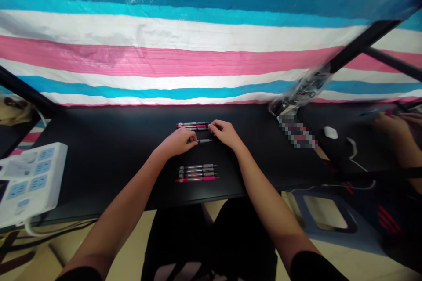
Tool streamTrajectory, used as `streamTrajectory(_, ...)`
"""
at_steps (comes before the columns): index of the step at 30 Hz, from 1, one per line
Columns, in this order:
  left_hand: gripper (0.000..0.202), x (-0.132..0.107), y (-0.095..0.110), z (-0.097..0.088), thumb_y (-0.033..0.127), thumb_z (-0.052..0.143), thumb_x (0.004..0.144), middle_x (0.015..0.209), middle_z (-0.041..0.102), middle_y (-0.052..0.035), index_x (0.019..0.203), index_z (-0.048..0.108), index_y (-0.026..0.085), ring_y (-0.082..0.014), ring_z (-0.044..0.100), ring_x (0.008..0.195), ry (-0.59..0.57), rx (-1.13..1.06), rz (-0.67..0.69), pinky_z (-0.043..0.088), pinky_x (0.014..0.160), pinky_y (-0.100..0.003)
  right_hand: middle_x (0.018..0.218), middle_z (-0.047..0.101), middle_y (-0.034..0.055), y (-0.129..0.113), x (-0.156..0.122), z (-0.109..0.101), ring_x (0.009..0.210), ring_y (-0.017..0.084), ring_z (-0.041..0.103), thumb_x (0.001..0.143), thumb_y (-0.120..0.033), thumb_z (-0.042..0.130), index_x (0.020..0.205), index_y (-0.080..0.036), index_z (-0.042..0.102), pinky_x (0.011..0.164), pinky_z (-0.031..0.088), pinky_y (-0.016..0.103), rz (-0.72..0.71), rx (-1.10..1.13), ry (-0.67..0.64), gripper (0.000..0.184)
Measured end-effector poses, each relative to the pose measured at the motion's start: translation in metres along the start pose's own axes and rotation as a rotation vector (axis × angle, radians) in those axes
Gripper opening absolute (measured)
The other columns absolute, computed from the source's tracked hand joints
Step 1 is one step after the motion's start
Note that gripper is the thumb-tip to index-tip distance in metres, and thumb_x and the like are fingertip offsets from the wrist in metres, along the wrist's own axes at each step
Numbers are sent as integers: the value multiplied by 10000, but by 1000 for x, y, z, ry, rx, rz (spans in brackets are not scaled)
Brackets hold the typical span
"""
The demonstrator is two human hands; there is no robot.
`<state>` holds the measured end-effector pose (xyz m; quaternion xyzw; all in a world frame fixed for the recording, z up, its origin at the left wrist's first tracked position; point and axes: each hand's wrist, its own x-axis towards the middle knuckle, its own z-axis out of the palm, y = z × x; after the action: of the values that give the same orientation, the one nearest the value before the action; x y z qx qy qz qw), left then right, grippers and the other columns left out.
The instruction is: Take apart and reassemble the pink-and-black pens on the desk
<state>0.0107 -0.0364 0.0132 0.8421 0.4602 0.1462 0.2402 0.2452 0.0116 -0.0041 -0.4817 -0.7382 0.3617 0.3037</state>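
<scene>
- The left hand pinched a grey-ended pen between thumb and fingers, over the black table.
- The right hand, fingers bent, was at the three-o'clock end of the upper pens; I could not tell whether it gripped one.
- The lower pens lay at six o'clock from both hands.
</scene>
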Motion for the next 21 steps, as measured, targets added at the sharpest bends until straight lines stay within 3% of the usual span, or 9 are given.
streamTrajectory(7,122,-3,-1,-10,253,608,950,968,759,-64,999,702,191,-221,692,874,168,-6,-84,486,787,-323,557,601,16,-7,-5,7,465,128,477,900,-659,584,664,-174,674,513,370,284,93,139,-217,547)
streamTrajectory(14,161,-5,-9,-13,251,605,942,979,786,-73,1018,738,203,-233,722,892,150,-76,-102,503,799,-317,641,589,-15,1,-1,20,587,140,503,810,-502,731,793,-189,668,570,398,270,-3,210,-94,320)
streamTrajectory(18,181,-7,-13,-17,281,598,942,959,784,-66,1009,750,208,-234,722,889,150,-95,-108,495,789,-313,761,620,-18,-3,-2,21,619,134,547,724,-465,816,922,-204,637,603,451,273,-20,304,-94,373)
streamTrajectory(21,187,-7,-12,-16,289,599,940,951,778,-67,1023,744,205,-229,713,873,164,-84,-116,490,783,-311,739,651,-4,-5,-4,19,504,115,528,824,-551,720,972,-195,646,532,434,270,38,314,-148,393)
